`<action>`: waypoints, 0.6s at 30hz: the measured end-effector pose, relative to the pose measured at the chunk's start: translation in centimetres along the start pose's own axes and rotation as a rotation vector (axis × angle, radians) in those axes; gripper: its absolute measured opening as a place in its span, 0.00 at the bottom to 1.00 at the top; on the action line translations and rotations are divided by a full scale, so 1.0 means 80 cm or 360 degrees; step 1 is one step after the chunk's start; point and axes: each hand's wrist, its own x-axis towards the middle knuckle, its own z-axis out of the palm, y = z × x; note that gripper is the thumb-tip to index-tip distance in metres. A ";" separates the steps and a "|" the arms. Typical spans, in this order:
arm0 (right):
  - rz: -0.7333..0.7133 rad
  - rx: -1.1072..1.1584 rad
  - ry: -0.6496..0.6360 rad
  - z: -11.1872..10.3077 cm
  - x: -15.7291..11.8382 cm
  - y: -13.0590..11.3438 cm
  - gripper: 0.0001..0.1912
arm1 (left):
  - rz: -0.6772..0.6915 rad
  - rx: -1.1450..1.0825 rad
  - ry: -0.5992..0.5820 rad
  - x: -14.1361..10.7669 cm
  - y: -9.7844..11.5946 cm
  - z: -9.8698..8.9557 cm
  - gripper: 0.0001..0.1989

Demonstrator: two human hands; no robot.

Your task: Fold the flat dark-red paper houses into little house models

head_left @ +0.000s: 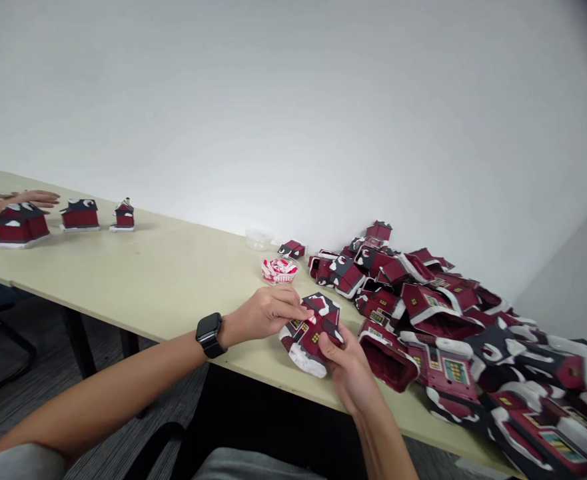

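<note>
My right hand (350,363) grips a small model house (318,333) by its side, tilted above the table's front edge. The house has dark red walls, yellow windows, a dark roof with white snow patches and a white base. With fingers pinched together, my left hand (273,310) presses a small red-and-white piece (312,319) against the front of the house; the fingers partly hide it. A black watch (209,335) is on my left wrist. Just beyond my left hand stands a clear bowl of similar red-and-white pieces (279,271).
A large heap of red model houses (423,307) covers the table's right side. Behind the bowl sits a clear plastic container (258,239) near the wall. Several finished-looking houses (80,217) stand upright at the far left, beside another person's hand (36,197).
</note>
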 end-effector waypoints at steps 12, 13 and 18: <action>-0.0245 -0.0383 -0.0034 0.004 -0.002 0.002 0.33 | -0.0110 -0.0005 0.0119 -0.003 0.000 0.010 0.12; -0.0260 -0.0395 -0.0040 0.003 -0.003 0.001 0.32 | -0.0104 0.0017 0.0101 -0.003 0.001 0.010 0.13; -0.0296 -0.0426 0.0016 0.000 -0.004 0.001 0.35 | -0.0095 0.0098 0.0066 -0.007 -0.004 0.011 0.11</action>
